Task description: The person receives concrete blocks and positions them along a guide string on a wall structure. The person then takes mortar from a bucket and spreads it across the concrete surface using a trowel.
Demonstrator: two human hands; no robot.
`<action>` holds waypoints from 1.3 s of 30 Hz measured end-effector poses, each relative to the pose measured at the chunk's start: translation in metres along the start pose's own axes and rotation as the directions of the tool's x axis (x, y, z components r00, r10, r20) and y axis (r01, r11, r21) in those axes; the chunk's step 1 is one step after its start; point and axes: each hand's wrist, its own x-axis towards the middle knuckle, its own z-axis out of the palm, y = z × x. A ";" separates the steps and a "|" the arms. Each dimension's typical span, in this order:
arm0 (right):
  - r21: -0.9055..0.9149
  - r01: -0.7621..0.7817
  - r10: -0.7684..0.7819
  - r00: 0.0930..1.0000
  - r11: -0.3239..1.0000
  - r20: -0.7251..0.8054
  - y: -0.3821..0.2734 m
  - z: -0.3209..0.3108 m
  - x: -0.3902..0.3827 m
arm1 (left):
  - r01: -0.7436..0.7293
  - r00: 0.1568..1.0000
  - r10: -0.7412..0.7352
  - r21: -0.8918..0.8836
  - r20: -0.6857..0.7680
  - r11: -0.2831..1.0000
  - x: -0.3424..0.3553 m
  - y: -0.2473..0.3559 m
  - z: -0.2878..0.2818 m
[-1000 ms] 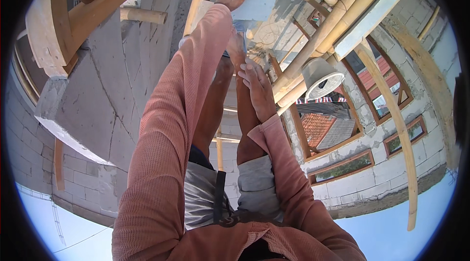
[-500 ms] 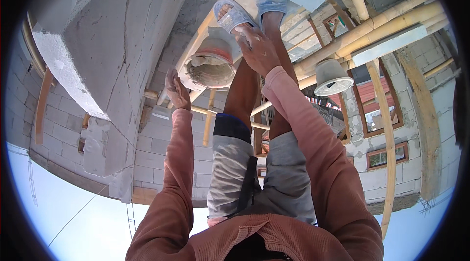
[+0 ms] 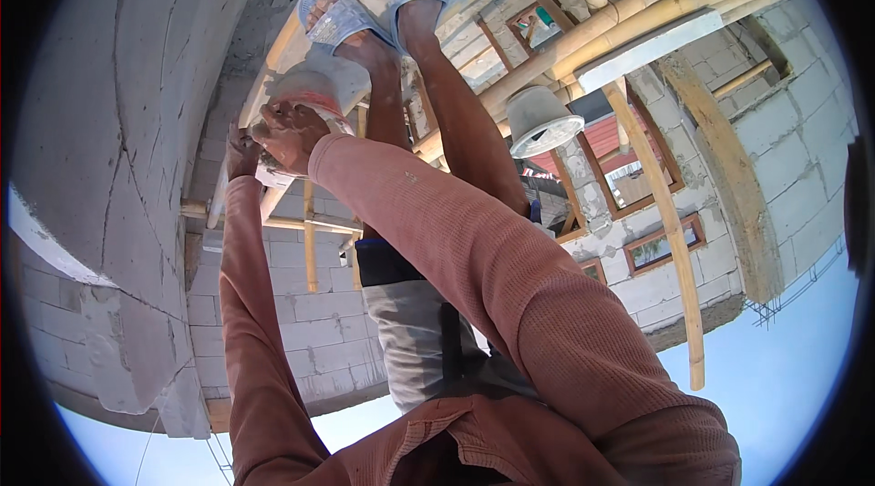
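**Both hands at the bucket on the scaffold**

The right hand is curled over the rim of a pale bucket, gripping it; the left hand lies just beside it against the bucket's lower edge, its fingers too hidden to tell their grip; the bucket sits on a bamboo plank just by the sandalled feet; a second bucket stands well apart, by the block wall.

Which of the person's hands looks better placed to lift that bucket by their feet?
Probably the right hand: it already rests on the rim of the bucket. The left hand sits lower, at the bucket's side, mostly hidden, so its grip is unclear.
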 end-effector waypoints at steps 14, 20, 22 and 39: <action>-0.534 -0.060 0.204 0.955 0.844 0.216 -0.010 -0.038 -0.041 | 0.033 0.987 -0.103 0.470 0.124 0.882 -0.110 0.115 -0.005; -0.020 -0.317 0.302 0.917 0.948 -0.260 0.016 -0.090 -0.104 | -0.014 0.986 0.003 0.068 0.168 0.998 -0.159 0.249 0.002; -0.137 -0.204 0.165 0.953 0.969 -0.255 0.006 -0.116 -0.133 | -0.054 0.995 0.044 0.118 0.087 0.992 -0.166 0.251 -0.007; -0.212 -0.295 0.203 0.907 0.931 -0.370 0.008 -0.251 -0.268 | -0.321 0.947 0.296 -0.379 -0.125 0.868 -0.220 0.399 0.055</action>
